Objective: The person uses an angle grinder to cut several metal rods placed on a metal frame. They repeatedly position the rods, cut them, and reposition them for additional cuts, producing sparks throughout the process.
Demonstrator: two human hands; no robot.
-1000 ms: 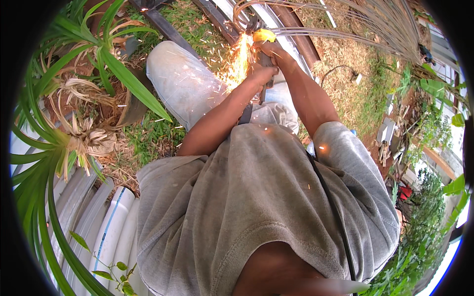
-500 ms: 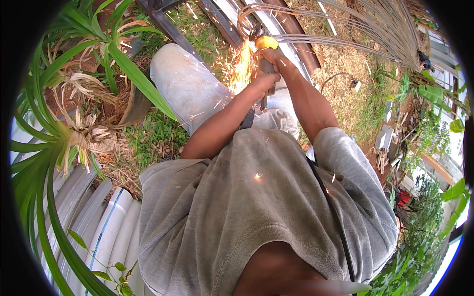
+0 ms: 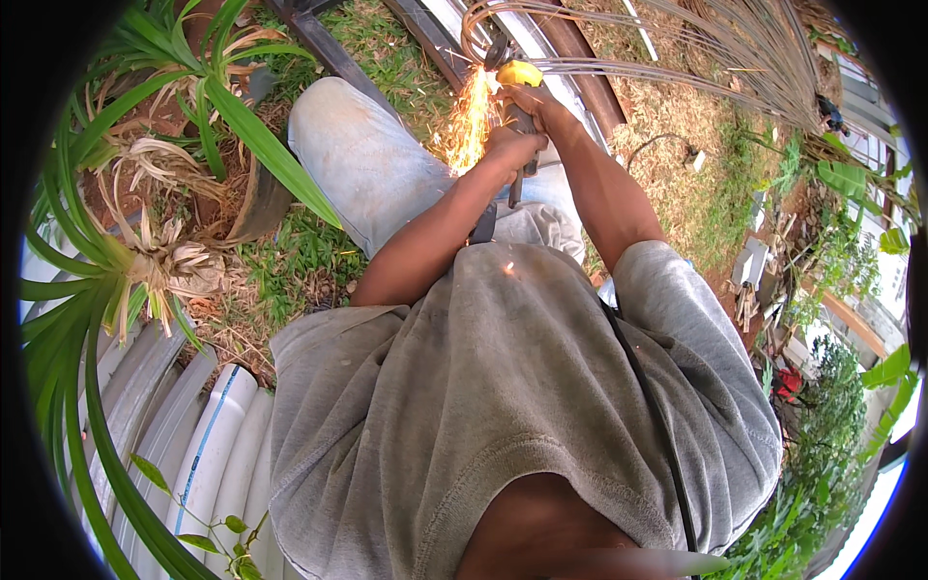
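An angle grinder (image 3: pixel 520 74) with a yellow head and dark body is at the top centre, beyond my knees. My left hand (image 3: pixel 512 150) is closed around the rear of its body. My right hand (image 3: pixel 544 106) grips it farther forward, just behind the yellow head. The dark disc end meets bent metal rods (image 3: pixel 471 37), but the exact contact point is hard to see. Bright orange sparks (image 3: pixel 471 121) stream from there toward my left leg (image 3: pixel 353 145).
Long thin rods (image 3: pixel 715 58) fan out to the upper right. Dark metal bars (image 3: pixel 329 53) and a brown beam (image 3: pixel 590 72) lie at the top. Spiky leaves (image 3: pixel 266 145) crowd the left, above white pipes (image 3: pixel 213 435). A black cord (image 3: pixel 643 406) crosses my right side.
The grinder and both my hands have shifted very slightly up and to the left in view. The spark stream is narrower, and both hands keep their hold.
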